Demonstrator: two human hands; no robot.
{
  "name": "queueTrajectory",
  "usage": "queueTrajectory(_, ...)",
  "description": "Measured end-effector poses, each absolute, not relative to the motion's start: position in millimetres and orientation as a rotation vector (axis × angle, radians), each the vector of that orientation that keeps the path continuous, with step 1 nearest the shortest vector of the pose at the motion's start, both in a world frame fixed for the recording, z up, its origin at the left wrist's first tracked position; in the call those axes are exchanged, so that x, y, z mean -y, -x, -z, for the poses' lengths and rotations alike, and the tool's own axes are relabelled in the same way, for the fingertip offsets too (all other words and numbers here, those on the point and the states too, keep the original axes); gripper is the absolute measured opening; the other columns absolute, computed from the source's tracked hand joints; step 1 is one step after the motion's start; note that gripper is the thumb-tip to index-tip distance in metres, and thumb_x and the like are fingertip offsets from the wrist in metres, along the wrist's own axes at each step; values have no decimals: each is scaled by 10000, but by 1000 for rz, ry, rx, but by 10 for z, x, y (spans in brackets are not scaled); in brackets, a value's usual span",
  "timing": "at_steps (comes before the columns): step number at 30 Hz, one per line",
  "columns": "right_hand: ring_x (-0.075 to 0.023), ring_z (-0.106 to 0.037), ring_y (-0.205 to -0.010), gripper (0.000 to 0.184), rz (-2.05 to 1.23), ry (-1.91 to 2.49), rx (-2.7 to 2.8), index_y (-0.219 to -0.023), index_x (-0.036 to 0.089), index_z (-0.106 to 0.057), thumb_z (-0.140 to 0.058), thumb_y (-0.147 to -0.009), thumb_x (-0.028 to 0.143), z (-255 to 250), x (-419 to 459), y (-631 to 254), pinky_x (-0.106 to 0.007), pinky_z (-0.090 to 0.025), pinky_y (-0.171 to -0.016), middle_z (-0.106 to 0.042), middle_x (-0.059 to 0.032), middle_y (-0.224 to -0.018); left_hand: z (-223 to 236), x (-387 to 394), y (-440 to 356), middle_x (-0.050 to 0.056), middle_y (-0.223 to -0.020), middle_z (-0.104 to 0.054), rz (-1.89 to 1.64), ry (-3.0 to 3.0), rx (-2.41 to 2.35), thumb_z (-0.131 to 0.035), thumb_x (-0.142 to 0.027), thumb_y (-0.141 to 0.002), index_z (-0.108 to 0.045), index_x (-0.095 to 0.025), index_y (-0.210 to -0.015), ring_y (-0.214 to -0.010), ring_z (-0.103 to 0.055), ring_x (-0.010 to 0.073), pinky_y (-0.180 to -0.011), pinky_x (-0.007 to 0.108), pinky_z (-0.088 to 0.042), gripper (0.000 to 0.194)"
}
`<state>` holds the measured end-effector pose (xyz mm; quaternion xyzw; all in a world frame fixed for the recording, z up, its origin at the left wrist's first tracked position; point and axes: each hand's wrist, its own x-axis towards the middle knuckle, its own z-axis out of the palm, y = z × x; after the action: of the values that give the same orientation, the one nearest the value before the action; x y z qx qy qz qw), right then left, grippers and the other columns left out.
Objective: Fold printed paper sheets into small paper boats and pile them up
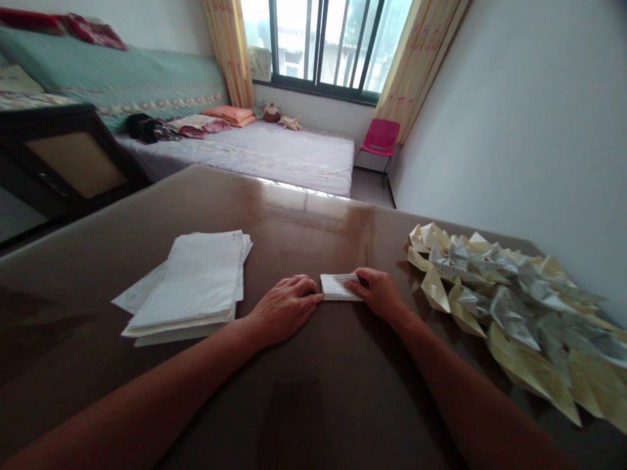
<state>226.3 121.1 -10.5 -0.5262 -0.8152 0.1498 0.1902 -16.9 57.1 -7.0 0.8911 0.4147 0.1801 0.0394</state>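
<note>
A small folded paper [337, 287], white with lines of print or writing, lies flat on the brown table [304, 241]. At its left edge, my left hand [288, 305] is closed, its thumb and forefinger pressed together against the paper's end. My right hand [381, 295] grips the right end, thumb on top and fingers curled round it. Left of my hands rests an uneven stack of white paper sheets [196, 277]. Many folded paper shapes with pointed ends [509, 313], some yellowish and some printed grey, are heaped to the right.
Beyond the table stands a bed [294, 153] with an orange pillow [229, 115] and cloths. A pink chair [381, 137] is by the window [323, 46]. A dark cabinet [68, 163] stands on the left, and a white wall [529, 130] runs along the right.
</note>
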Motion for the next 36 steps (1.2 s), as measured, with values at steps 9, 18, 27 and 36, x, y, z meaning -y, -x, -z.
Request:
queueTrajectory(9,-126,-486,-625,263,-341,1523,2340,-709,194,-559,-541,-849,416,67,-1193,-2233,-241,-271,-571,-579,2,-702,59,-545,162,49,-1086,-609,-567,-2766,-1320,-447,-255,-928,-621,-251,-1117,-1108,-527,208,-949,381,-440,257)
queueTrajectory(18,-133,-512,-642,237,-320,1544,2339,-765,205,-588,-525,-861,412,68,-1171,-2222,-241,-266,-563,-602,2,-721,120,-502,-23,95,-1493,-360,-486,-2817,-1240,-397,-552,-913,-319,-171,-1434,-1404,-262,217,-1139,368,-219,650)
queueTrajectory(27,-134,-512,-635,212,-352,1545,2342,-813,207,-612,-531,-856,398,95,-1205,-2244,-237,-276,-566,-615,-3,-728,137,-458,-7,88,-1466,-407,-441,-2764,-1259,-383,-532,-925,-378,-183,-1406,-1382,-313,212,-1134,373,-210,595)
queueTrajectory(36,-127,-501,-635,265,-417,1488,2328,-744,201,-599,-542,-848,439,103,-1210,-2263,-235,-290,-577,-603,5,-718,134,-439,-3,89,-1451,-430,-519,-2781,-1227,-430,-498,-919,-404,-200,-1393,-1373,-329,223,-1120,392,-244,560)
